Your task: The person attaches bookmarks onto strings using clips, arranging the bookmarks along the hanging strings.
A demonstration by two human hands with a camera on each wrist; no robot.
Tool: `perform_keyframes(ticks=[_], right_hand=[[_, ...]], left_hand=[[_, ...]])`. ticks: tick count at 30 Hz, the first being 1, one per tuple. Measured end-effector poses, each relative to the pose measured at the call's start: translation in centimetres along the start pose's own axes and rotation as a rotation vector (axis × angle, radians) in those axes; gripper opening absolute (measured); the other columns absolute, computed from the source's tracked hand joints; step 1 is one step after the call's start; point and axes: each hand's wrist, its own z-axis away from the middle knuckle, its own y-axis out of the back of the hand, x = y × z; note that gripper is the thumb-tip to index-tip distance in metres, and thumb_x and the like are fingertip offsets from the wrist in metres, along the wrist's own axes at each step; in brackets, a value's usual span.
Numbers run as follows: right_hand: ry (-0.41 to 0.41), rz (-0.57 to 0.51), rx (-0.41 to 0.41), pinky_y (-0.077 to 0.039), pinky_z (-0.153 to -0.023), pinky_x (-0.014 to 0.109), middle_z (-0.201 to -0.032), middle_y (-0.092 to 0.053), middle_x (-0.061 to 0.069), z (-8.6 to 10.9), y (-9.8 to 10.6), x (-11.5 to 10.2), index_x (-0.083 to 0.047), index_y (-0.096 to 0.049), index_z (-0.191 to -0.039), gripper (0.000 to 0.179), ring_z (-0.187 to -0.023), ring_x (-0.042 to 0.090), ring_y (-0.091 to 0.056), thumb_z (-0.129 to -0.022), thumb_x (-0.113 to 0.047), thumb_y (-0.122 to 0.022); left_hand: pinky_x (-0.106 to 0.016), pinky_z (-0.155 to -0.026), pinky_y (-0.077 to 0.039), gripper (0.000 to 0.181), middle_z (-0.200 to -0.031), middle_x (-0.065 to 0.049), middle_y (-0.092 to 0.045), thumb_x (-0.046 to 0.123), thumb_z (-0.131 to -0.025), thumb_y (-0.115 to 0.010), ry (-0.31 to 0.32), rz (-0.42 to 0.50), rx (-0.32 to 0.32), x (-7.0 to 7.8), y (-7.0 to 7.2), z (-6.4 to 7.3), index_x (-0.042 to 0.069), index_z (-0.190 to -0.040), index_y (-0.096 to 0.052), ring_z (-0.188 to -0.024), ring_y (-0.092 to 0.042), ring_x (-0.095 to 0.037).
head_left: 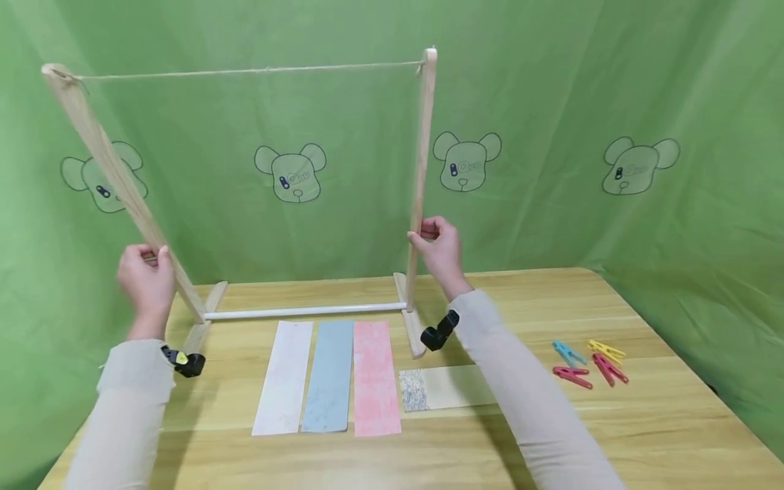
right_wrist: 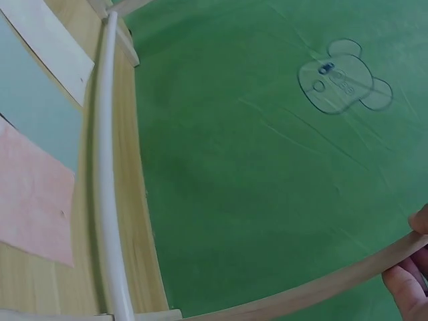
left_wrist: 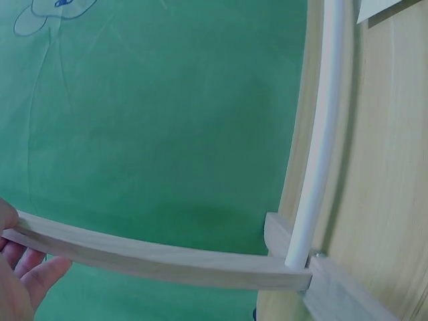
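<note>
A wooden frame stands at the back of the table, with a string (head_left: 263, 71) tied between its post tops and a white rod (head_left: 306, 312) low between its feet. My left hand (head_left: 145, 282) grips the left post (head_left: 116, 167), which leans outward in the head view. On the other side, my right hand (head_left: 442, 250) pinches the right post (head_left: 424, 150) between thumb and fingers. The left wrist view shows fingers (left_wrist: 45, 275) around the left post. In the right wrist view, fingers (right_wrist: 405, 287) hold the right post near the picture's edge.
Before the frame lie a white strip (head_left: 283, 378), a blue-grey strip (head_left: 329, 378) and a pink strip (head_left: 376, 378). A cream patterned strip (head_left: 447, 388) lies crosswise, partly under my right sleeve. Several clothespins (head_left: 572, 376) lie at the right. A green curtain (head_left: 551, 82) hangs behind.
</note>
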Motion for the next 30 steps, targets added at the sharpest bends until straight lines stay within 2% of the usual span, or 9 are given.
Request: perform_keyframes(ticks=[6, 12, 17, 25, 30], right_hand=[[0.039, 0.055, 0.013, -0.053, -0.082, 0.029, -0.098, -0.061, 0.019, -0.5, 2.0, 0.4, 0.008, -0.058, -0.102, 0.025, -0.09, 0.024, -0.058, -0.083, -0.002, -0.068], [0.034, 0.094, 0.027, -0.052, -0.082, 0.028, -0.098, -0.06, 0.018, -1.0, 4.0, 1.1, 0.008, -0.057, -0.101, 0.023, -0.091, 0.023, -0.058, -0.084, -0.002, -0.067], [0.02, 0.112, 0.033, -0.052, -0.082, 0.027, -0.099, -0.06, 0.017, -1.3, 5.5, 1.2, 0.008, -0.056, -0.103, 0.023, -0.09, 0.02, -0.057, -0.084, -0.002, -0.066], [-0.006, 0.124, 0.028, -0.051, -0.082, 0.022, -0.098, -0.058, 0.013, -1.6, 7.4, 1.7, 0.008, -0.054, -0.103, 0.023, -0.088, 0.015, -0.055, -0.085, -0.001, -0.065], [-0.006, 0.139, 0.034, -0.051, -0.081, 0.02, -0.096, -0.057, 0.01, -1.8, 8.6, 2.0, 0.008, -0.053, -0.103, 0.024, -0.087, 0.013, -0.054, -0.085, -0.002, -0.066]], left_hand=[[-0.022, -0.081, -0.052, 0.03, -0.111, -0.015, -0.056, 0.016, -0.094, -0.052, -0.076, -0.021, -0.041, 1.0, -1.0, 0.9, -0.006, -0.115, -0.051, -0.089, -0.053, -0.013], [-0.027, -0.08, -0.052, 0.027, -0.108, -0.019, -0.058, 0.014, -0.093, -0.054, -0.181, -0.026, -0.028, 1.5, -2.1, 2.2, -0.008, -0.109, -0.053, -0.092, -0.057, -0.022], [-0.029, -0.081, -0.052, 0.027, -0.107, -0.019, -0.058, 0.015, -0.093, -0.055, -0.211, 0.008, -0.048, 2.1, -2.9, 2.7, -0.007, -0.109, -0.053, -0.094, -0.058, -0.024], [-0.017, -0.075, -0.049, 0.023, -0.104, -0.019, -0.059, 0.012, -0.092, -0.059, -0.255, 0.059, -0.066, 2.8, -3.9, 3.6, -0.007, -0.105, -0.054, -0.091, -0.058, -0.025], [-0.022, -0.076, -0.052, 0.023, -0.104, -0.018, -0.059, 0.013, -0.092, -0.059, -0.268, 0.065, -0.084, 3.2, -4.4, 4.3, -0.007, -0.105, -0.054, -0.092, -0.059, -0.026]])
